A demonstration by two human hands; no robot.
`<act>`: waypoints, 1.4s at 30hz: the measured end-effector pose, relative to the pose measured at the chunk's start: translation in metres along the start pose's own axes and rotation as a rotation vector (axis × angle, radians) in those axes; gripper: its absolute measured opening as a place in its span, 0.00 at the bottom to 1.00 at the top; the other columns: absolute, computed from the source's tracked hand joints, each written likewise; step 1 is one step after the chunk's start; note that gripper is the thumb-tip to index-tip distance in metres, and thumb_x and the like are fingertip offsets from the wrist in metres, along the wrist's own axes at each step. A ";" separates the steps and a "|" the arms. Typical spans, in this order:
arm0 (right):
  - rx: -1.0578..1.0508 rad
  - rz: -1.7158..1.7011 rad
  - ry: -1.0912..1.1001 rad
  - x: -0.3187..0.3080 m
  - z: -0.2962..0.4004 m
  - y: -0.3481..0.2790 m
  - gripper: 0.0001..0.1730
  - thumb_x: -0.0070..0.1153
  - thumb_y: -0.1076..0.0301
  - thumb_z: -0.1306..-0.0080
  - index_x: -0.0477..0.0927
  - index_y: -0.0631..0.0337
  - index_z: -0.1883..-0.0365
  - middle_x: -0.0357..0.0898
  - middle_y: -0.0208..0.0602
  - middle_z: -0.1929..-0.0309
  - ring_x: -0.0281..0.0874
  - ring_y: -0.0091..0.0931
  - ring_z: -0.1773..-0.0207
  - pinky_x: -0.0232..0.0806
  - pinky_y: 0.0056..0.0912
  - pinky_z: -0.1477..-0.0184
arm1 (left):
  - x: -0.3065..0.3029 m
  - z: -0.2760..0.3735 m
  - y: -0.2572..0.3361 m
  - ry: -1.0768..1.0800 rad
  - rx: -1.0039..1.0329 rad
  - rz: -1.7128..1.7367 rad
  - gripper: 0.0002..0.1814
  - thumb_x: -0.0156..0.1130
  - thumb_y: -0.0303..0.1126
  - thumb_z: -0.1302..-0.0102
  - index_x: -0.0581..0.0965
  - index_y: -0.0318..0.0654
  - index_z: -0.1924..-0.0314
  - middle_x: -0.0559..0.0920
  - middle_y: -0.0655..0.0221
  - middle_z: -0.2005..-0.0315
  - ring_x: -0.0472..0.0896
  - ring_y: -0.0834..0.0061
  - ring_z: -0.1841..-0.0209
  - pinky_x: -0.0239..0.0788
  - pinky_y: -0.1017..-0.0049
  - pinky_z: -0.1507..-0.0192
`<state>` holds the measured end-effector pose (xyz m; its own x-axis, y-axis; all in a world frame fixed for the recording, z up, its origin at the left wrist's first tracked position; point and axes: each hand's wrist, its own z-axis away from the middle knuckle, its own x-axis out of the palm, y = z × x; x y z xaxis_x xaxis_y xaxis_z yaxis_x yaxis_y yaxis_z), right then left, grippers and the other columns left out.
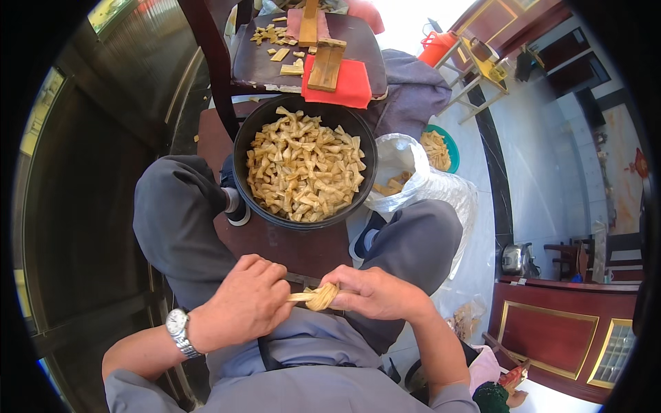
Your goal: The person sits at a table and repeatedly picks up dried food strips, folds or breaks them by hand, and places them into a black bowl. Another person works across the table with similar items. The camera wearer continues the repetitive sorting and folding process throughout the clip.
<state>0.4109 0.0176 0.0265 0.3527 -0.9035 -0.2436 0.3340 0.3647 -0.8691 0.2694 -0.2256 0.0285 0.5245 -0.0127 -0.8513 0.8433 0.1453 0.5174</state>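
Observation:
Between my hands, above my lap, is a pale yellow knotted strip (323,297) that looks like a dried bean-curd or plant strip. My left hand (253,299), with a metal wristwatch (177,322) on the wrist, grips the strip's straight end. My right hand (372,294) pinches the knot between thumb and fingers. A round black tub (371,170) stands in front of my knees, holding many similar short knotted pieces (304,165). Both hands are near my body, apart from the tub.
Beyond the tub, a dark chair seat (361,44) bears a red cloth (353,85), wooden blocks (327,64) and yellow scraps (268,35). To the right are an open white woven sack (444,186) and a green basin (453,149) of strips. A person's hand (516,398) shows at lower right.

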 end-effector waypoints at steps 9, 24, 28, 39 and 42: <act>-0.119 0.277 0.116 -0.020 -0.005 -0.039 0.15 0.52 0.56 0.18 0.73 0.59 0.53 0.80 0.50 0.71 0.81 0.51 0.67 0.72 0.51 0.65 | -0.022 -0.023 0.015 0.229 -0.011 -0.049 0.31 0.67 0.26 0.32 0.69 0.24 0.31 0.79 0.47 0.41 0.78 0.52 0.37 0.64 0.51 0.31; -0.319 0.359 0.160 -0.044 -0.009 -0.022 0.16 0.62 0.59 0.23 0.81 0.57 0.42 0.84 0.42 0.66 0.86 0.40 0.64 0.77 0.38 0.61 | -0.050 -0.036 0.004 -0.189 -0.180 0.359 0.21 0.54 0.49 0.18 0.72 0.37 0.60 0.80 0.56 0.81 0.81 0.49 0.77 0.71 0.54 0.73; -0.443 0.574 0.209 -0.033 -0.018 -0.035 0.34 0.65 0.58 0.27 0.70 0.60 0.28 0.83 0.45 0.46 0.85 0.41 0.49 0.78 0.37 0.49 | -0.051 -0.049 -0.003 -0.209 -0.164 0.486 0.21 0.55 0.49 0.18 0.78 0.35 0.55 0.84 0.51 0.74 0.84 0.46 0.69 0.75 0.55 0.66; -0.257 0.426 0.025 -0.015 -0.009 -0.049 0.16 0.54 0.56 0.20 0.71 0.60 0.50 0.77 0.45 0.71 0.80 0.49 0.67 0.73 0.51 0.65 | -0.064 -0.048 -0.023 -0.559 -0.082 0.759 0.23 0.56 0.54 0.18 0.80 0.39 0.49 0.83 0.62 0.70 0.82 0.65 0.67 0.73 0.64 0.60; -0.246 0.380 -0.093 -0.020 -0.003 -0.050 0.18 0.50 0.51 0.18 0.70 0.57 0.59 0.74 0.47 0.75 0.76 0.52 0.71 0.71 0.54 0.69 | -0.068 -0.043 -0.021 -0.587 -0.057 0.826 0.22 0.55 0.54 0.18 0.80 0.40 0.51 0.81 0.61 0.73 0.80 0.63 0.69 0.72 0.64 0.62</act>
<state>0.3846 0.0168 0.0737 0.4906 -0.6877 -0.5352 -0.0481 0.5919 -0.8046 0.2105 -0.1853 0.0718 0.9285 -0.3688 -0.0435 0.1917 0.3756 0.9068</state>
